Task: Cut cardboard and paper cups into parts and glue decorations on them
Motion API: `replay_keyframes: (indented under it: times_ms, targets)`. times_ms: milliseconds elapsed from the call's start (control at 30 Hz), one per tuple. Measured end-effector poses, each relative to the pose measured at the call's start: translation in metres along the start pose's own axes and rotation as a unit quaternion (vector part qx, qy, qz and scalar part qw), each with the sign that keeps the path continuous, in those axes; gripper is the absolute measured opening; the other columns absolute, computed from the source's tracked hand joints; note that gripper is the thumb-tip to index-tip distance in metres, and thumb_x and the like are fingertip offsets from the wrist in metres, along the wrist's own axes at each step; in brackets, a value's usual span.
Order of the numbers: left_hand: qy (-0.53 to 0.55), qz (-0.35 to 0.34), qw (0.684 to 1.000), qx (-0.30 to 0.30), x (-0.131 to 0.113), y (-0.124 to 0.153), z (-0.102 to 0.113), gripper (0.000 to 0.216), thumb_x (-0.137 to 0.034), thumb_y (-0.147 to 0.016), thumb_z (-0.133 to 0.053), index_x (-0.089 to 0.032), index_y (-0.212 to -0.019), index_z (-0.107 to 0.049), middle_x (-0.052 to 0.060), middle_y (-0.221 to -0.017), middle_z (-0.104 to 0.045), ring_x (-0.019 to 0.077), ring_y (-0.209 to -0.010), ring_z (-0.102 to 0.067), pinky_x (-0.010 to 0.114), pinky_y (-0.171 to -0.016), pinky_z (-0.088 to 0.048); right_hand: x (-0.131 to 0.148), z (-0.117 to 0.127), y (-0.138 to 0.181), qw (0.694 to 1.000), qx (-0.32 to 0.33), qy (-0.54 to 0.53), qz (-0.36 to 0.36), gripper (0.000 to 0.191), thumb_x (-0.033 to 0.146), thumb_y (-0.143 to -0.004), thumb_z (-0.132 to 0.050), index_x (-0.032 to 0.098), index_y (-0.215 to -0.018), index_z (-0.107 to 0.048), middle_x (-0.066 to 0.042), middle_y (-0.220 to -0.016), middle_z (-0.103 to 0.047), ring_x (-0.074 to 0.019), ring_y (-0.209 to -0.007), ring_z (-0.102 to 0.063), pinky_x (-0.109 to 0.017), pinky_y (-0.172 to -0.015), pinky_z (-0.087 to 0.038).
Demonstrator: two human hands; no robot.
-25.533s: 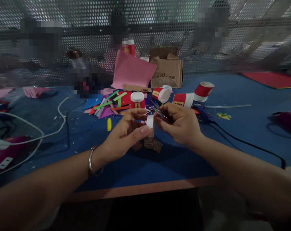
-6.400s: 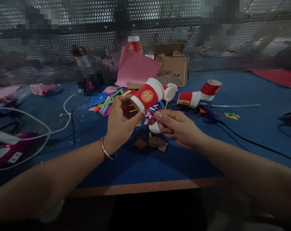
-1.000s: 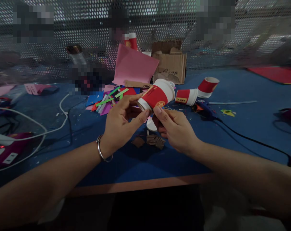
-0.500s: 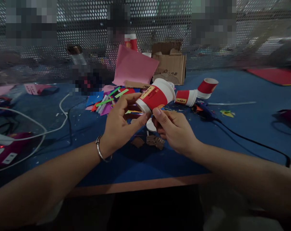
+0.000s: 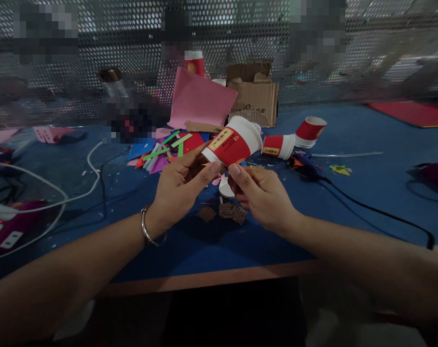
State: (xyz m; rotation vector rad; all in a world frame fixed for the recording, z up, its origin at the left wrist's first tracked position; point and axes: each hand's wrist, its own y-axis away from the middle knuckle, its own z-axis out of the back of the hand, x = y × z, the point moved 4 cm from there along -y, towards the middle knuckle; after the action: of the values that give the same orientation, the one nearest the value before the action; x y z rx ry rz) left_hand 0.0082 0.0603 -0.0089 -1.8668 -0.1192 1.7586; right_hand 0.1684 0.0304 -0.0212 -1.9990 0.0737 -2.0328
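- Near left on the blue bench [image 5: 200, 260], a purple power strip [image 5: 18, 231] sits by a looping white cable [image 5: 77, 195].
- Farther off, also left, is a folded piece of pink paper [image 5: 51, 134].
- Coloured paper strips [image 5: 163, 150] lie heaped left of centre.
- The left hand [image 5: 179, 185], with a silver bracelet [image 5: 145, 226] at its wrist, pinches the red-and-white cup [image 5: 237, 142] at its left end, thumb in front, fingers mostly hidden behind.
- That cup is held tilted above the bench at the centre, its wider end toward the right.
- Below it lie a white disc [image 5: 226, 188] and, nearer, brown cardboard scraps [image 5: 232, 212].
- The right hand [image 5: 264, 195] has its fingers curled and its thumb against the cup's lower side; whether they grip anything else, I cannot tell.
- Beyond stands a cardboard box [image 5: 254, 106].
- Farther right, one cup [image 5: 275, 145] lies on its side, with another cup [image 5: 309, 131] just beside it.
- Near those is a blue tool [image 5: 307, 167] with a black cord [image 5: 381, 211].
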Motion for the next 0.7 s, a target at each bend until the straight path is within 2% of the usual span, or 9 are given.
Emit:
replay_keyframes:
  times_ms: [200,533,700]
  targets:
    - [-0.132,-0.079,0.988,-0.032,-0.011,0.0,0.003,0.047,-0.042,-0.089,-0.081,-0.027,-0.133,-0.074,0.007,-0.112,-0.08,0.0259,-0.106,-0.075,0.039,-0.085,-0.067,-0.001,0.0,0.002,1.0,-0.009,-0.011,-0.02,0.06,0.075,-0.09,-0.066,0.021,-0.067,-0.054,0.005,-0.06,-0.042,-0.0081,-0.051,-0.036,-0.027,-0.044,-0.023]
    - [-0.209,-0.114,0.971,-0.018,-0.008,0.005,0.004,0.052,-0.035,-0.092,-0.079,-0.033,-0.143,-0.069,0.008,-0.133,-0.075,0.0254,-0.11,-0.074,0.041,-0.093,-0.064,0.0,0.001,0.001,1.0,-0.024,0.0,0.003,0.059,0.071,-0.092,-0.067,0.021,-0.065,-0.054,0.004,-0.059,-0.043,-0.008,-0.053,-0.037,-0.025,-0.045,-0.025]
    - [-0.323,-0.186,0.928,-0.009,-0.02,0.006,0.002,0.052,-0.034,-0.091,-0.078,-0.029,-0.142,-0.069,0.008,-0.127,-0.077,0.0258,-0.108,-0.073,0.044,-0.099,-0.061,-0.003,-0.001,0.003,1.0,-0.025,-0.008,-0.013,0.06,0.076,-0.088,-0.067,0.021,-0.068,-0.057,0.004,-0.058,-0.042,-0.0083,-0.051,-0.037,-0.025,-0.043,-0.024]
